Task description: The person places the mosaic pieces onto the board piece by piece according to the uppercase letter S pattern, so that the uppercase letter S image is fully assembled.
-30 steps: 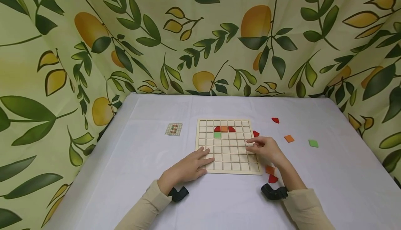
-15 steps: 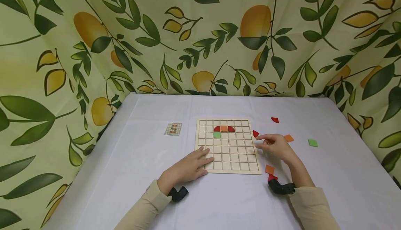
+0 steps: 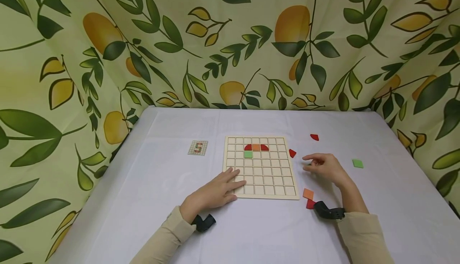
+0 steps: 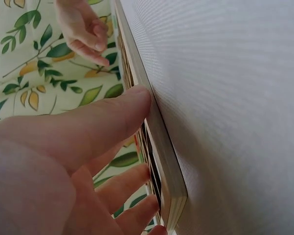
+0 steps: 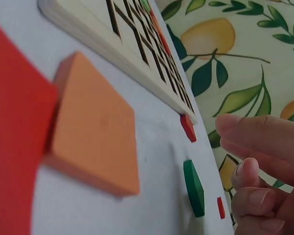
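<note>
The wooden board [image 3: 266, 171] sits mid-tabletop [image 3: 262, 236], well short of the far edge and about halfway between the left and right ones. It's pale and square, ruled by dark grooves into small cells, with layered wood showing along its side. Near its far side, a red piece [image 3: 248, 147], an orange square [image 3: 256, 147] and another red piece [image 3: 264, 147] make one row, the reds rounded at their outer corners; a green square [image 3: 248, 154] touches the row from below. The left hand [image 3: 217, 190] rests on the board's near-left part, fingers spread. The right hand [image 3: 325, 168] hovers beyond the board, toward the tabletop's right edge, index finger and thumb apart. Below it lies a dark green piece [image 5: 194, 188] with a curved side. A thick orange block [image 3: 308, 193] lies near the board's near-right corner.
</note>
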### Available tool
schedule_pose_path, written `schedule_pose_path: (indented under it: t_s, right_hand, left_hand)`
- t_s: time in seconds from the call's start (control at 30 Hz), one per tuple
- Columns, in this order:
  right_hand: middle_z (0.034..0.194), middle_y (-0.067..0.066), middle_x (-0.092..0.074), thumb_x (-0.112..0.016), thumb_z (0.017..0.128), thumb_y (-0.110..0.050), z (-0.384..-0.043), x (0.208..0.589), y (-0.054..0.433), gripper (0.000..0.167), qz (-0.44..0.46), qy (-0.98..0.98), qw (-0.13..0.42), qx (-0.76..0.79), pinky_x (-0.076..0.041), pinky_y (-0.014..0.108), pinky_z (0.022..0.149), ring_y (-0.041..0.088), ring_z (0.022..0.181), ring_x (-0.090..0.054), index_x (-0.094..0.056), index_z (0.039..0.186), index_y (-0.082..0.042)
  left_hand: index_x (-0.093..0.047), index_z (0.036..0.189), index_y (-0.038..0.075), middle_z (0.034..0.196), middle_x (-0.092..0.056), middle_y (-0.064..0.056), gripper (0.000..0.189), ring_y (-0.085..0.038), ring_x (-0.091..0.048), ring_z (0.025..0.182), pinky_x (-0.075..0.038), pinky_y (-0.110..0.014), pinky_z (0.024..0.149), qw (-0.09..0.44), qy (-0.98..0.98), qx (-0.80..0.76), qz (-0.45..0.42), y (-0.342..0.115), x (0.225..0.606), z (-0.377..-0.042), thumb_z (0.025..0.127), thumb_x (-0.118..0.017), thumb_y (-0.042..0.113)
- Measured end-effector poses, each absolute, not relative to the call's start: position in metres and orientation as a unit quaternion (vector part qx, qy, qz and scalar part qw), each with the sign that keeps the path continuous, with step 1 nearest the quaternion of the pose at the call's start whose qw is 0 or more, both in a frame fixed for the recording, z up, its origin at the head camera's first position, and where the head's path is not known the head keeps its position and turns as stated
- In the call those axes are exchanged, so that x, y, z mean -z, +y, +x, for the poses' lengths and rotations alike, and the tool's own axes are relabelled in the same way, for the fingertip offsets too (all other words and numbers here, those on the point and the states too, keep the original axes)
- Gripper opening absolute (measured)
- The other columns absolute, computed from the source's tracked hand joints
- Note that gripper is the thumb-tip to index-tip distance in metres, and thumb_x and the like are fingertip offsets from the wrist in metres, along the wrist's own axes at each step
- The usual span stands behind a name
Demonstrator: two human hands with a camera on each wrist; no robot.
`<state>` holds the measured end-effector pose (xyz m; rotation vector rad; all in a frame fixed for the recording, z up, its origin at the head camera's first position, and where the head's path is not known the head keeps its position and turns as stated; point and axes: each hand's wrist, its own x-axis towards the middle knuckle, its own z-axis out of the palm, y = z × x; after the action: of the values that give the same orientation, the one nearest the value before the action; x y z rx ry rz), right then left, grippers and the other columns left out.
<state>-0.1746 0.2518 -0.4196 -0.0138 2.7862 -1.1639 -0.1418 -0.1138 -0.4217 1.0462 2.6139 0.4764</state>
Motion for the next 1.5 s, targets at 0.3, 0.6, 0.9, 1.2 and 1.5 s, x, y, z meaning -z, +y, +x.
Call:
schedule_pose_path:
  t_s: [0.3,0.6,0.9,1.2,1.5]
  right_hand:
    - [0.071,0.001,-0.051,-0.074,0.083,-0.015,-0.175,0.424,0.265,0.038,-0.005,0.925,0.088,0.37,-0.035,0.019,0.054,0.012,0.07,-0.044,-0.067,0.115,0.003]
    - [0.073,0.003,-0.049,-0.074,0.082,-0.009,-0.175,0.429,0.272,0.037,-0.007,0.923,0.086,0.374,-0.036,0.019,0.054,0.013,0.072,-0.043,-0.067,0.115,0.005]
    - [0.074,0.003,-0.049,-0.072,0.082,-0.005,-0.175,0.43,0.274,0.037,0.003,0.921,0.091,0.379,-0.036,0.019,0.054,0.012,0.072,-0.043,-0.065,0.116,0.006]
    - [0.08,0.006,-0.048,-0.071,0.082,-0.006,-0.174,0.433,0.274,0.035,0.012,0.923,0.087,0.374,-0.036,0.019,0.055,0.015,0.077,-0.043,-0.066,0.115,0.006]
    - [0.081,0.006,-0.048,-0.072,0.082,-0.007,-0.174,0.433,0.273,0.034,0.021,0.924,0.085,0.373,-0.036,0.019,0.055,0.017,0.079,-0.043,-0.067,0.113,0.006]
  left_hand:
    - [-0.045,0.145,0.021,0.161,-0.026,-0.01,0.048,-0.032,-0.014,0.153,-0.021,-0.049,0.124,0.166,0.905,-0.173,0.353,-0.113,0.418,-0.14,0.098,-0.054,0.024]
    - [-0.046,0.145,0.021,0.161,-0.028,-0.008,0.047,-0.032,-0.016,0.153,-0.023,-0.046,0.124,0.157,0.908,-0.151,0.357,-0.111,0.416,-0.139,0.099,-0.054,0.025]
    - [-0.047,0.144,0.018,0.159,-0.031,-0.013,0.047,-0.035,-0.02,0.151,-0.025,-0.047,0.123,0.146,0.907,-0.147,0.367,-0.11,0.415,-0.139,0.098,-0.055,0.021]
    - [-0.047,0.144,0.019,0.159,-0.031,-0.012,0.047,-0.035,-0.02,0.151,-0.025,-0.048,0.123,0.152,0.906,-0.163,0.359,-0.11,0.417,-0.138,0.097,-0.056,0.019]
    - [-0.047,0.144,0.019,0.159,-0.031,-0.013,0.047,-0.035,-0.02,0.151,-0.026,-0.05,0.122,0.153,0.906,-0.164,0.358,-0.109,0.415,-0.138,0.098,-0.055,0.019]
